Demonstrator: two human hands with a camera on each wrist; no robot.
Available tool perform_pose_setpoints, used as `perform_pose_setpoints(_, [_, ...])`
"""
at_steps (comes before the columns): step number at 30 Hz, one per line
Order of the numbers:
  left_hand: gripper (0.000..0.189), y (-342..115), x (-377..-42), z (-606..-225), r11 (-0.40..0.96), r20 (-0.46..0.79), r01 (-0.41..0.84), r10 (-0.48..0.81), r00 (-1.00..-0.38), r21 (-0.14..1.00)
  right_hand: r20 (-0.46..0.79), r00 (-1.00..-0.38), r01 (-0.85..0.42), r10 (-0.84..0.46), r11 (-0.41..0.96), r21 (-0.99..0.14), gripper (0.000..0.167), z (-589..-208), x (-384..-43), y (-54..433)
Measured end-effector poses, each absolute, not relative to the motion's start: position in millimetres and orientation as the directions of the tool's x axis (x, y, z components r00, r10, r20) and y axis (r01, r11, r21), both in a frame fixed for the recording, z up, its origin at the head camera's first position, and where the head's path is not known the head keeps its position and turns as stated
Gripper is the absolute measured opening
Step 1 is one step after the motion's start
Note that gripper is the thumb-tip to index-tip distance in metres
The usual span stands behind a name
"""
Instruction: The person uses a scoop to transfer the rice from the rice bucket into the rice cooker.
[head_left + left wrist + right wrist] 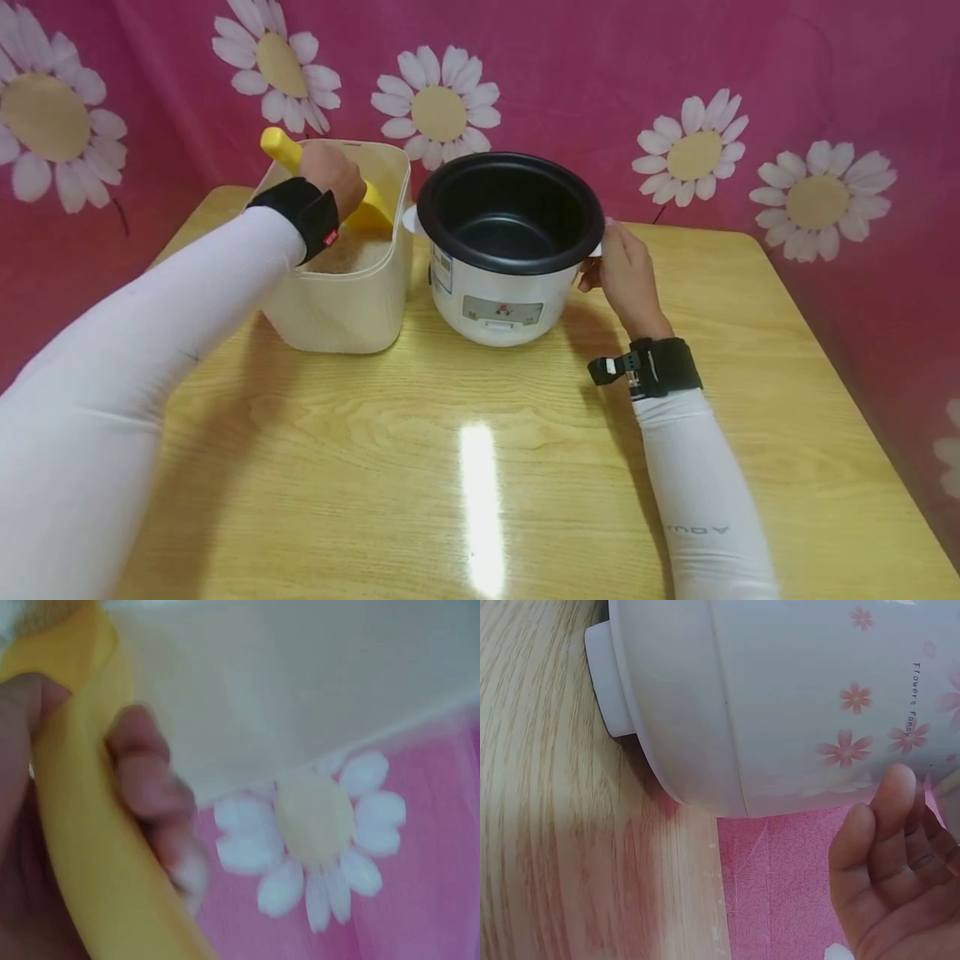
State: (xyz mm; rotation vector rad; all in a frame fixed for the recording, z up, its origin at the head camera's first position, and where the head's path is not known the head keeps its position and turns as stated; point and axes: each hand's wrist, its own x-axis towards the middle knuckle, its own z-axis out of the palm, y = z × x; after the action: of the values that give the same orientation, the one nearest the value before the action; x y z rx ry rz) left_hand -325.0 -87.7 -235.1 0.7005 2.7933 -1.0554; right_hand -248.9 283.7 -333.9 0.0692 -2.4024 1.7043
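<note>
My left hand (333, 173) grips the handle of a yellow scoop (372, 210), reaching into a cream bin (341, 312) from above. Pale brown grain (348, 252) shows inside, around the scoop's lower end. In the left wrist view the fingers wrap round the thick yellow handle (97, 825). Beside the bin stands a white rice cooker (487, 312), lidless, its black inside bare. My right hand (630, 271) holds the cooker's right side handle (597, 250). The right wrist view shows its curled fingers (892, 799) close against the flower-printed wall (795, 712).
Both containers stand toward the back of a wooden table (360, 450). Right behind them hangs a pink cloth (555, 75) with large daisies. The cooker's left side handle (412, 221) juts out close to the bin's wall.
</note>
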Motion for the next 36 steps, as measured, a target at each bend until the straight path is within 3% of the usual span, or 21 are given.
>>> perform_pose_setpoints(11, [0.038,-91.2,-327.8,-235.9,0.613,-0.231,0.486,0.449,-0.863,-0.623,0.212,-0.973,-0.175,0.087,0.316,-0.932,0.042,-329.3,-252.5,279.9])
perform_pose_setpoints(23, [0.032,-86.3,-328.2,-240.1,0.666,-0.248,0.503,0.445,-0.861,-0.55,0.232,-0.964,-0.195,0.133,0.242,-0.95,0.041,-339.8,-251.4,278.0])
perform_pose_setpoints(36, [0.028,-87.1,-329.0,-241.1,0.671,-0.258,0.501,0.434,-0.863,-0.547,0.241,-0.962,-0.196,0.13,0.288,-0.937,0.043,-341.3,-250.9,276.8])
